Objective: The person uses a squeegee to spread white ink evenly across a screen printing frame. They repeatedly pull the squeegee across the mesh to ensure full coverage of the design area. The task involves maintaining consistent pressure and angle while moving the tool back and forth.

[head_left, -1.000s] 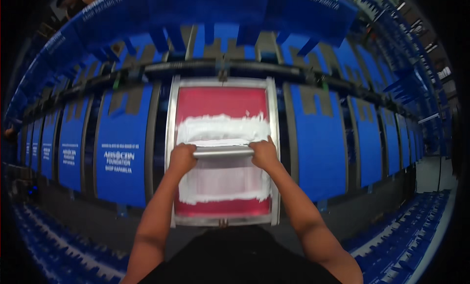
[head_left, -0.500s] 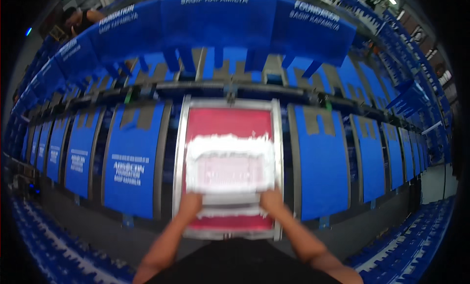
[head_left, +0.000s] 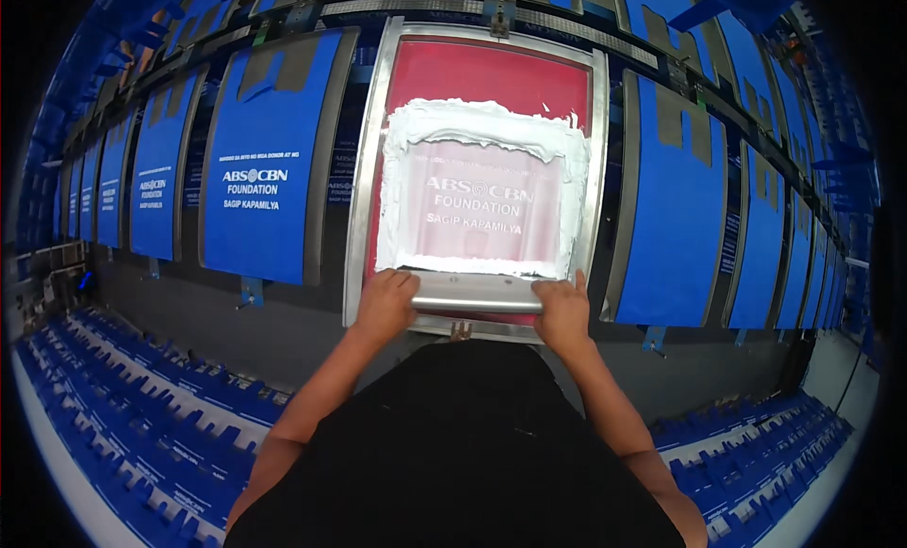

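Observation:
Both hands grip a wide metal squeegee [head_left: 477, 291], which lies across the near part of a screen printing frame [head_left: 597, 170]. My left hand [head_left: 385, 302] is closed round its left end, my right hand [head_left: 564, 307] round its right end. Thick white ink [head_left: 472, 121] rings a pale mesh window [head_left: 482, 208] with lettering in it. Beyond the ink the screen's red area [head_left: 491, 71] shows; a strip of red also appears just below the squeegee. The frame's near edge sits close to my body. What lies under the screen is mostly hidden.
Blue bag-shaped fabric pieces lie on sloping boards on both sides, one with white print [head_left: 260, 165] at the left and an unprinted one [head_left: 671, 203] at the right. A metal rail [head_left: 378, 11] runs behind. Printed blue pieces [head_left: 189, 397] hang in rows at the lower left and right.
The view has tilted down and steadied from a blur. The squeegee, held in both hands, now sits nearer the frame's close edge, just past the lower border of the white ink.

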Demonstrator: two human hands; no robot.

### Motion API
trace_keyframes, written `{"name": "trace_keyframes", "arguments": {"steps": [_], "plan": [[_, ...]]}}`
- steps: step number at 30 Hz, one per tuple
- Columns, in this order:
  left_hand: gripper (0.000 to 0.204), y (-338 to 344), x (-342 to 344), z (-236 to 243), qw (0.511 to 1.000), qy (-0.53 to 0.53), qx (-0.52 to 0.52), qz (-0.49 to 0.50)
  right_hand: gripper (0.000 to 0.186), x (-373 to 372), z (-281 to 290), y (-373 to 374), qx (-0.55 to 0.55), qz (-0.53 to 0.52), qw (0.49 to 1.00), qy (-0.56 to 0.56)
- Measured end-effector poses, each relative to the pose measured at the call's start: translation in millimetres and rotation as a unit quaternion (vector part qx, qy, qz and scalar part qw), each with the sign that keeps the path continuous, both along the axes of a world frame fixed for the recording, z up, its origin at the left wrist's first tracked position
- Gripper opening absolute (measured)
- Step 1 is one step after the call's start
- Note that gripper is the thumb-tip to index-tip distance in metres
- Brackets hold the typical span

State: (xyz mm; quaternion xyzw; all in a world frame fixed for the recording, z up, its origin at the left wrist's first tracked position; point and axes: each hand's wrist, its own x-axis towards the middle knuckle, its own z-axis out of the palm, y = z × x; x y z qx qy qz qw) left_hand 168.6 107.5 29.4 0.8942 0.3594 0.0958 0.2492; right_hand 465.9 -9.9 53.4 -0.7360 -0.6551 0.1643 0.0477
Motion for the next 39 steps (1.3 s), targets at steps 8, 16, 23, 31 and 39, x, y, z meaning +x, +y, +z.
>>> {"name": "trace_keyframes", "arguments": {"steps": [8,16,23,31,39], "plan": [[0.027,209,99,-1,0.992,0.097,0.032,0.068,0.037,90,-21,200,0.012,-0.001,0.996,-0.084],[0.047,198,81,58,0.956,-0.108,0.237,0.135,0.052,112,62,260,-0.062,0.010,0.996,-0.068],[0.056,-46,2,-29,0.857,0.177,-0.482,0.033,0.057,152,-27,288,-0.077,0.065,0.994,-0.035],[0.040,-115,34,-83,0.731,-0.126,-0.657,0.136,0.052,115,-7,303,-0.014,0.072,0.997,-0.033],[0.038,-88,69,-54,0.749,-0.145,-0.640,0.089,0.049,79,30,230,-0.029,0.081,0.995,-0.050]]}}
